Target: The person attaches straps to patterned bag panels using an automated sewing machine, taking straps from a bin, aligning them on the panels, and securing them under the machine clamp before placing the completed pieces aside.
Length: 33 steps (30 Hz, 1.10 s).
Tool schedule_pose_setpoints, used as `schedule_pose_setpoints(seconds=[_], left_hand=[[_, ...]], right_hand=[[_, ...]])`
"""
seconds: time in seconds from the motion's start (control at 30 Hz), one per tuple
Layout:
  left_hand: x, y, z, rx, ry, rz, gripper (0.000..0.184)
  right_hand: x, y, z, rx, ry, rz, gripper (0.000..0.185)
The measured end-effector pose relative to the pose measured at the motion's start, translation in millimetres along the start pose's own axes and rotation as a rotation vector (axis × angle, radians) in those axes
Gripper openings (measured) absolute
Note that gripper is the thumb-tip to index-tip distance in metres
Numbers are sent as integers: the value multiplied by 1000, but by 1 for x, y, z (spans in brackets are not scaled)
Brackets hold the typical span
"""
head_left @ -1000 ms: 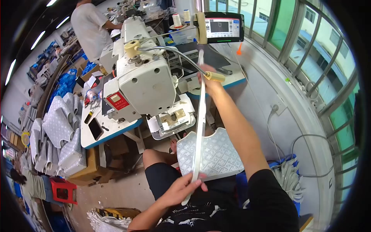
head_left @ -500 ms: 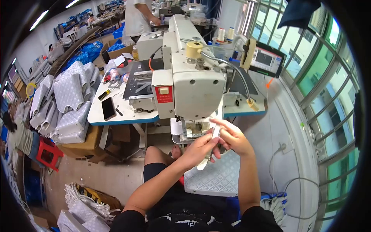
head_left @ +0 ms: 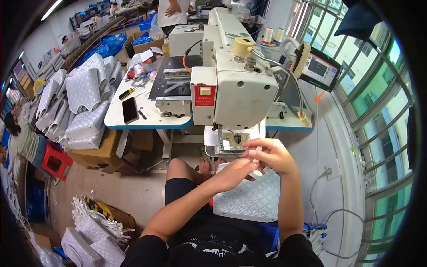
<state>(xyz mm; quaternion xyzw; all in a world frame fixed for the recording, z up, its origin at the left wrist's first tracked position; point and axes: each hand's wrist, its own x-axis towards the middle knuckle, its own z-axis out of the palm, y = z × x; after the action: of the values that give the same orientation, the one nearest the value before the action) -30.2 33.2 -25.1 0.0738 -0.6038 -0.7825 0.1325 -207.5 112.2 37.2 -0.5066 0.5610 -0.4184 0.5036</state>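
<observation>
A narrow white strap point(head_left: 258, 172) passes through my two hands, in front of the sewing machine point(head_left: 244, 89). My left hand point(head_left: 236, 172) is closed round its lower part, and the rounded end pokes out below the fingers. Just above and to the right, my right hand point(head_left: 271, 155) pinches the strap between thumb and fingers. The rest of the strap is mostly hidden by the hands. A silver-grey patterned bag piece point(head_left: 244, 202) lies over my lap beneath them. Close behind the hands is the machine's clamp plate point(head_left: 231, 140).
On the white table point(head_left: 155, 121) at the left lie a phone point(head_left: 130, 110) and a yellow-black tool point(head_left: 126, 93). Patterned pieces point(head_left: 84, 89) are piled on a box further left. A control screen point(head_left: 319, 69) hangs at the right by the barred windows. A person point(head_left: 171, 12) stands behind.
The long strap was stretched between my widely spaced hands; they have since come together around it near the clamp plate. The view has turned left, and more of the strap is hidden.
</observation>
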Motion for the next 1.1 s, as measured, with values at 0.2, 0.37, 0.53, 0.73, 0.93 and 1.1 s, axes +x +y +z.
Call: schedule_pose_setpoints(seconds=[0.2,0.37,0.53,0.73,0.93,1.1], left_hand=[[-9,3,3,61,-46,-163,38],[-2,-2,-3,-29,3,-130,44],[-15,-9,5,-123,93,-104,47],[-14,-12,-4,19,117,-24,41],[-16,-13,-5,3,131,-12,36],[-18,-10,-5,-133,107,-73,35]], right_hand=[[12,6,-23,103,408,-147,37],[-6,14,-4,52,201,-89,28],[-1,13,-3,-95,318,-211,24],[-1,15,4,75,363,-226,23],[1,23,1,133,359,-249,23],[-3,25,-3,179,314,-212,24]])
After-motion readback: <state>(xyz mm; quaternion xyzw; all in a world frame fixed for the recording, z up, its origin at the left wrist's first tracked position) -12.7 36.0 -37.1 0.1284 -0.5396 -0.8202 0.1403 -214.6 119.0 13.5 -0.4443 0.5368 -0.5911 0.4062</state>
